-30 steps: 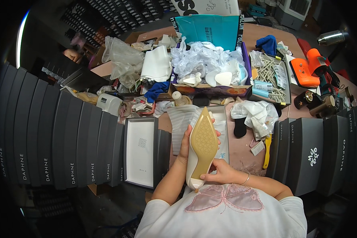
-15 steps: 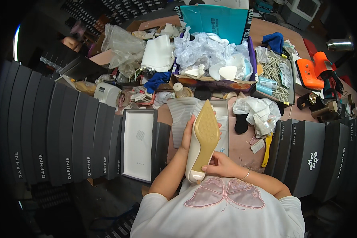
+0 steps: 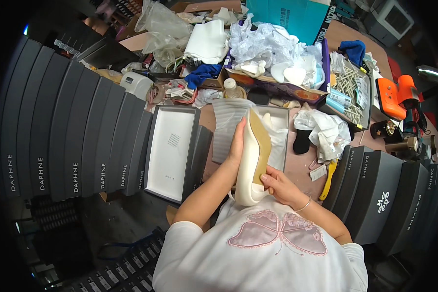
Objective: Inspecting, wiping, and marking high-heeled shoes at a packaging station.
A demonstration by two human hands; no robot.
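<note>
A cream shoe [image 3: 247, 168] with a tan sole [image 3: 261, 153] is held up in front of my chest, toe pointing away and sole turned to the right. My left hand [image 3: 237, 141] is closed around the toe end on the left side; most of its fingers are hidden behind the shoe. With thumb against the sole near the heel, my right hand [image 3: 280, 187] grips the shoe from the right. Behind the shoe lies an open shoebox [image 3: 279, 158] with white wrapping and a pale thing partly covered in it. White foam sheet [image 3: 224, 129] spreads over its left side.
Dark grey shoeboxes [image 3: 63, 126] stand in a row at left, beside a white-lined box part [image 3: 165, 151]. More boxes [image 3: 382, 194] stand at right, near a yellow-handled tool [image 3: 330, 180] and a black pad [image 3: 301, 142]. A carton of crumpled white wrapping [image 3: 272, 48] sits behind.
The shoe has rolled in my hands, so its cream side now shows and the sole faces right. My view has shifted slightly. Both hands keep hold of the shoe.
</note>
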